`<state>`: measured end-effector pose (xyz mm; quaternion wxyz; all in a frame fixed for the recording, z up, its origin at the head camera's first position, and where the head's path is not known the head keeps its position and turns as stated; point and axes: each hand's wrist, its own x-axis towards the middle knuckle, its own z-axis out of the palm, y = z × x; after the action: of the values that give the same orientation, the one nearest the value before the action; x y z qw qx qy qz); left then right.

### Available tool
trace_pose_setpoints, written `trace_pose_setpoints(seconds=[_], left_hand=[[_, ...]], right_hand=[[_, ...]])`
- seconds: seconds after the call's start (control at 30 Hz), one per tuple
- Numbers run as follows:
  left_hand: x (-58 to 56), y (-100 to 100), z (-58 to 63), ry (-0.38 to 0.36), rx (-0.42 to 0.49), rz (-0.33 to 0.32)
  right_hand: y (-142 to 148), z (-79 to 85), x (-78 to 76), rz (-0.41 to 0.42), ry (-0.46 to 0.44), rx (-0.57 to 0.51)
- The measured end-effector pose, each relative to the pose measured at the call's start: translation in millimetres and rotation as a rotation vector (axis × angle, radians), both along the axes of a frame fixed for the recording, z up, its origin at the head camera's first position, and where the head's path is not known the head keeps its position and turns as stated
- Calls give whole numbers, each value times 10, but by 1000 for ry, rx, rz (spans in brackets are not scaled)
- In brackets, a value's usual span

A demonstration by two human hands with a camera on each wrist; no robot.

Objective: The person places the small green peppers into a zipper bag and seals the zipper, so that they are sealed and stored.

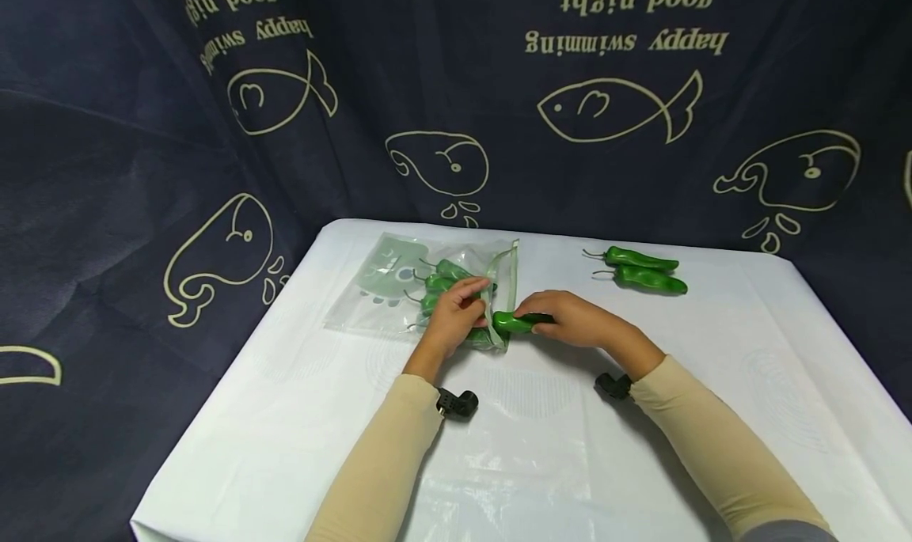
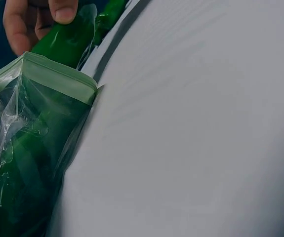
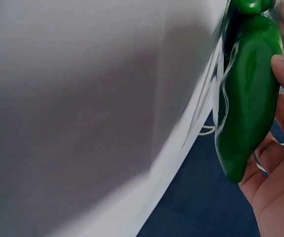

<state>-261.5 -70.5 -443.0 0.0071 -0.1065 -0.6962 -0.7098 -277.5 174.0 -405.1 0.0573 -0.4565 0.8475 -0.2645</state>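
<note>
A clear zip bag (image 1: pixel 342 311) with a pale green seal strip lies on the table, several green peppers (image 1: pixel 436 283) inside it. My left hand (image 1: pixel 454 319) grips the bag by its mouth, which faces right. Between the thumb and fingers of my right hand (image 1: pixel 573 318) is another green pepper (image 1: pixel 509 323), its front end at the bag's opening. The right wrist view shows this pepper (image 3: pixel 250 89) pinched by the thumb, tip downward, with clear film along its side. In the left wrist view, the seal strip (image 2: pixel 58 81) crosses just in front of the held pepper (image 2: pixel 65 44).
Two more green peppers (image 1: pixel 644 269) lie side by side at the back right of the white-covered table (image 1: pixel 712 352). Behind it hangs a dark curtain (image 1: pixel 442 75) with fish and whale outlines.
</note>
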Motion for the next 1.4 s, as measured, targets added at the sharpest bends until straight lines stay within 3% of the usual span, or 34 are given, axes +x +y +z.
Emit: trace_pose_setpoints(seconds=[0.4,0.83,1.4], left_hand=[[12,1,5,12,-4,-12],[5,-10,-5,12,-33,-14],[-1,-11,8,11,-39,-21]], right_hand=[[-123,-8,-8,17,49,-6],[-238,-38,-39,-27,20,39],[-317,-67,-62,-21,32,41]])
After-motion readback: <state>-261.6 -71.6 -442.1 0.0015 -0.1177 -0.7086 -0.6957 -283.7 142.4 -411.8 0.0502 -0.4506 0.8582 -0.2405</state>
